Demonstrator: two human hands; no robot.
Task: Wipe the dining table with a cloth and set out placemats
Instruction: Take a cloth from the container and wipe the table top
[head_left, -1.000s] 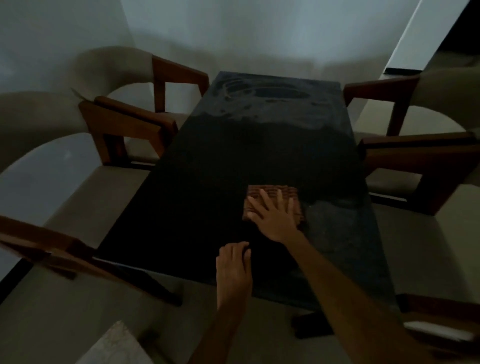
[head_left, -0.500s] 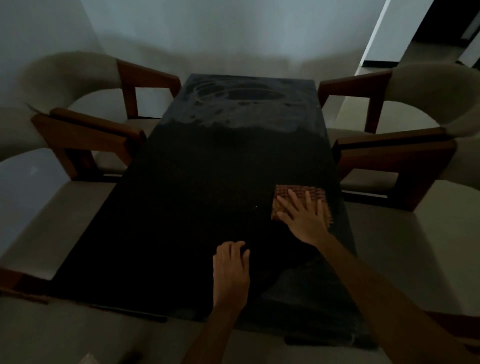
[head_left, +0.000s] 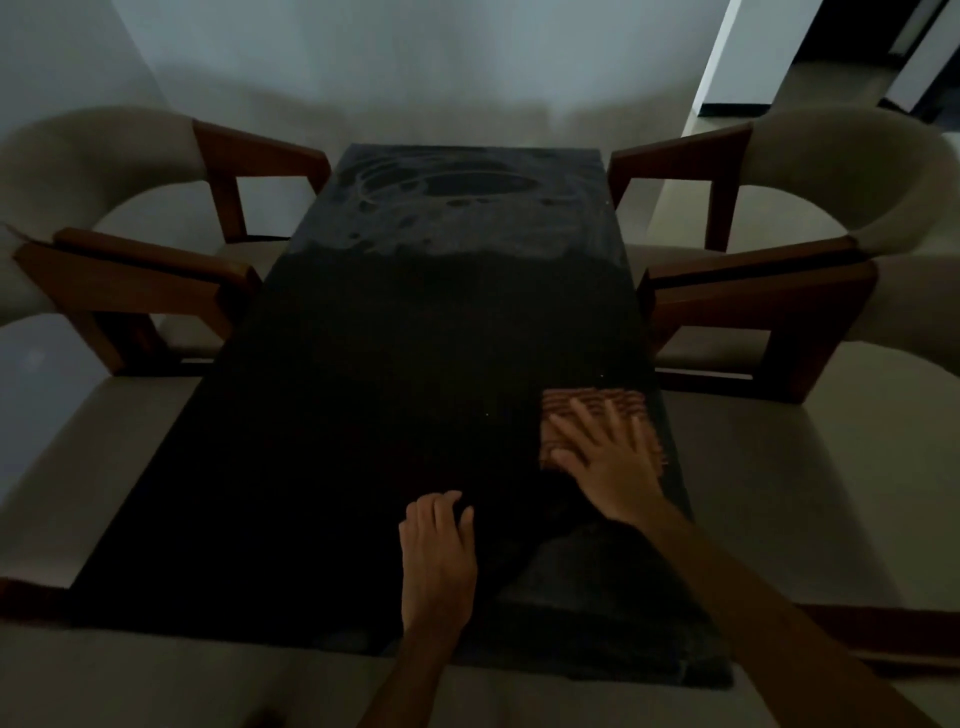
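The cloth (head_left: 597, 415) lies flat near the right edge of the dark counter (head_left: 363, 415) under the spread, pressing fingers of the right hand (head_left: 608, 457), the left hand (head_left: 439, 551) rests loosely curled and empty, smears remain at the far end, and no placemats are visible.

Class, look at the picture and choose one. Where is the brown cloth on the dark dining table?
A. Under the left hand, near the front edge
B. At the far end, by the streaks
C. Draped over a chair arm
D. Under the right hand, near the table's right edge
D: the right hand lies flat with spread fingers on the cloth, close to the right edge of the table; the left hand rests on bare tabletop.
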